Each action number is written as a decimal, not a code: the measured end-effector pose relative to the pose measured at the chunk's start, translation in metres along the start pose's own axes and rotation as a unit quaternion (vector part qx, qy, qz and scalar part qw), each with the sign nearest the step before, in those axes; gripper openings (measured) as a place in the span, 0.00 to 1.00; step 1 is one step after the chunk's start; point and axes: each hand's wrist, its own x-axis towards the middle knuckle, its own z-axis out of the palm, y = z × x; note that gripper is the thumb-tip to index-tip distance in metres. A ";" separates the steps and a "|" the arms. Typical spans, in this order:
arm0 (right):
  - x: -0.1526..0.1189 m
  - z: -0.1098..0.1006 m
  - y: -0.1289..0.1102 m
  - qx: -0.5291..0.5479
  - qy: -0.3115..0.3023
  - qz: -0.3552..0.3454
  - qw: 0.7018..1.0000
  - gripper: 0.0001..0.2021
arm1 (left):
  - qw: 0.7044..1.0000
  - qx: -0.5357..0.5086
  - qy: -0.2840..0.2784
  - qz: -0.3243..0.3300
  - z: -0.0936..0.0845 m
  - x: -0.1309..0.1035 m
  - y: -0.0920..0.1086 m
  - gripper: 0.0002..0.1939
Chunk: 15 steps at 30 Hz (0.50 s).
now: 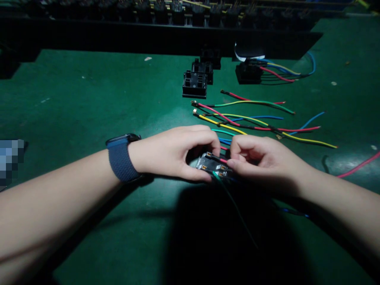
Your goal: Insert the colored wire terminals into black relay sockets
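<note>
My left hand (192, 152), with a dark watch on its wrist, is closed around the sides of a black socket module (209, 163) that has several brass terminals on its upturned face. A green wire (227, 190) runs from the module toward me into the shadow. My right hand (252, 158) pinches a red wire (222, 160) at the module's right side, its far end lying over a terminal. Whether that end is seated cannot be made out. Just beyond the hands lie loose wires, among them a yellow wire (219, 123) with a metal terminal.
Several black socket modules (194, 85) stand in a row beyond the wires. Right of them sits a wired black module (248, 73). A long black panel (133, 37) spans the back of the green surface (97, 99). A pixelated object (10, 162) is at the left edge.
</note>
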 end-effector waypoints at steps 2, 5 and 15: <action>0.000 0.000 0.000 -0.002 0.000 0.001 1.000 0.11 | 1.000 0.000 0.004 0.004 0.001 -0.001 -0.001 0.18; 0.001 0.000 0.002 0.010 0.009 -0.008 1.000 0.08 | 1.000 -0.002 0.012 0.025 0.001 -0.002 -0.001 0.17; 0.002 -0.003 0.005 -0.018 0.029 -0.038 0.999 0.10 | 0.997 0.002 0.058 0.046 0.001 -0.001 0.003 0.14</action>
